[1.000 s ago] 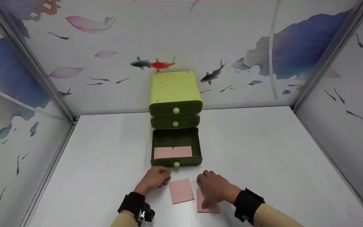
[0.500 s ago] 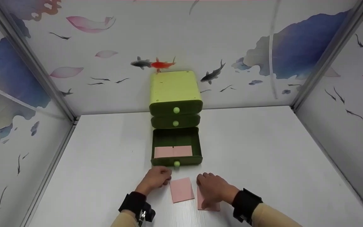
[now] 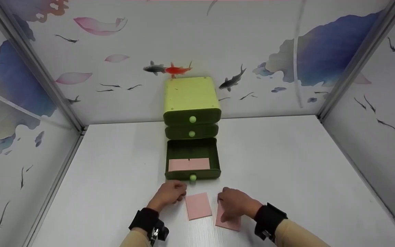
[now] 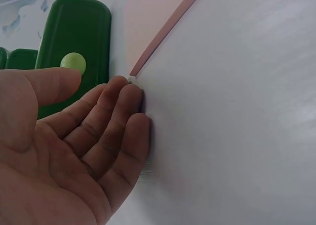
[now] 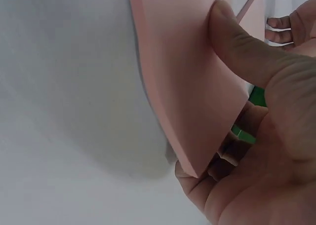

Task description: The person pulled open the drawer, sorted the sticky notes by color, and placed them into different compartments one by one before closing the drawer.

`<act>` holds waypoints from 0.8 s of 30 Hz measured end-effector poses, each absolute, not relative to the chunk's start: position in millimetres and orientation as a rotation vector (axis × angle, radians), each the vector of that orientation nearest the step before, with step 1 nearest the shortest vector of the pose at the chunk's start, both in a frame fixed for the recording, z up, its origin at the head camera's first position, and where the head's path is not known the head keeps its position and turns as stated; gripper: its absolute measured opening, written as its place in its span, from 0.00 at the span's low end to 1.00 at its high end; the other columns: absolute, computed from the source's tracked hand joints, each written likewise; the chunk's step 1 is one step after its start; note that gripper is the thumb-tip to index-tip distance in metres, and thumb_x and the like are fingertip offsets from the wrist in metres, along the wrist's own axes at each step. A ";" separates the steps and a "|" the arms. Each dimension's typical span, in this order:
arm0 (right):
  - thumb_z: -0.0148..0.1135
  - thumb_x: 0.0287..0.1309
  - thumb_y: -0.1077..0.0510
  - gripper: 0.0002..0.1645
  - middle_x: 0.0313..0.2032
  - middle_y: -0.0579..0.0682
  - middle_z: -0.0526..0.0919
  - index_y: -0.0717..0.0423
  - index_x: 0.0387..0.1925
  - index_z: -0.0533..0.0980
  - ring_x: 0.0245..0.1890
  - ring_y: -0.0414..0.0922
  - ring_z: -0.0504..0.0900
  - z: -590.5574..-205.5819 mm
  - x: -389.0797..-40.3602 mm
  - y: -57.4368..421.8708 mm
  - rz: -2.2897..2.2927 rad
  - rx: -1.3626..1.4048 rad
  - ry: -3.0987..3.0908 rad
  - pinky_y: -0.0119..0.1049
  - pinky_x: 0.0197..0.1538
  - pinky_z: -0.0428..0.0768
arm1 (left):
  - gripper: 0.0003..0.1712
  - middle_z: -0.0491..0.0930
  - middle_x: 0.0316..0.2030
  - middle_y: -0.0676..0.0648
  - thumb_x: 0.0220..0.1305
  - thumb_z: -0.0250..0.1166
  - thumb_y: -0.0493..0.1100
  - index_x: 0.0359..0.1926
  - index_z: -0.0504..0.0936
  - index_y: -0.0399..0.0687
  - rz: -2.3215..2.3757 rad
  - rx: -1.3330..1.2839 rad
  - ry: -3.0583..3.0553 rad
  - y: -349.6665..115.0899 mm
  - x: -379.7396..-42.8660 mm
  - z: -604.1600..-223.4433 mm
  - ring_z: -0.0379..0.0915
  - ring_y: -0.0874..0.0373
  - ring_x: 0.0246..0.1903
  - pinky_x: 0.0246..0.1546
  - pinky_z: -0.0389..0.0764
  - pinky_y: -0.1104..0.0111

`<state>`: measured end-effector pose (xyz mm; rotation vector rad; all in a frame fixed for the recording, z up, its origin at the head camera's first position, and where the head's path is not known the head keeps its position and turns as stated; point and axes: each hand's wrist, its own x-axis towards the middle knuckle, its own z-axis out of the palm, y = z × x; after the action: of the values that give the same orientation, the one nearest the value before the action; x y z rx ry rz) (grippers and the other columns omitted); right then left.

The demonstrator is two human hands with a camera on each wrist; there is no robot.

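Observation:
My right hand [image 3: 237, 203] grips a pad of pink sticky notes [image 5: 182, 72]. In the right wrist view the thumb presses its top face while the fingers curl round the far edge, and the pad bows. A second pink pad [image 3: 198, 206] lies flat on the table between both hands. Its left edge is close to the fingertips of my left hand [image 3: 167, 195], which rests on the table with loosely curved fingers and holds nothing. Just beyond, the lowest drawer [image 3: 193, 174] of a green chest is pulled out, with two pink pads [image 3: 189, 164] lying side by side inside.
The chest [image 3: 191, 96] has a light green top and dark green drawer fronts, and stands against the back wall. Its top drawer and middle drawer [image 3: 180, 132] have round green knobs. Printed walls with metal corner strips enclose the white table [image 3: 269, 161].
My right hand has shifted slightly right, and the pad under it has turned and lifted in its grip. The left hand and drawer stay put.

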<state>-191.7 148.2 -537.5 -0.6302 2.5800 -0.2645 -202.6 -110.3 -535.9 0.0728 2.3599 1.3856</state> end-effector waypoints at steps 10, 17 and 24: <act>0.67 0.58 0.55 0.07 0.22 0.40 0.64 0.54 0.31 0.79 0.26 0.37 0.64 -528.3 -212.1 176.3 -0.656 -0.760 2.503 0.31 0.31 0.62 | 0.18 0.83 0.35 0.43 0.71 0.56 0.45 0.51 0.81 0.36 1.401 0.078 2.360 -112.0 -201.6 -533.7 0.76 0.56 0.31 0.27 0.74 0.69; 0.65 0.60 0.57 0.07 0.32 0.45 0.81 0.55 0.39 0.82 0.32 0.38 0.72 -521.5 -221.8 187.8 -0.757 -0.761 2.541 0.34 0.37 0.73 | 0.17 0.82 0.32 0.42 0.71 0.55 0.45 0.49 0.81 0.37 1.365 0.100 2.392 -111.3 -202.4 -534.3 0.75 0.57 0.29 0.26 0.72 0.71; 0.63 0.62 0.58 0.09 0.30 0.47 0.79 0.57 0.41 0.82 0.26 0.37 0.72 -509.6 -231.9 194.9 -0.906 -0.719 2.511 0.32 0.30 0.73 | 0.14 0.78 0.24 0.48 0.70 0.55 0.44 0.38 0.83 0.38 1.284 0.147 2.478 -108.8 -201.8 -532.4 0.70 0.59 0.24 0.26 0.68 0.69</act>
<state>-231.9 194.9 -509.6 -0.7185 2.5111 -0.9061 -201.8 -108.8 -532.4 0.1474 2.4780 1.2840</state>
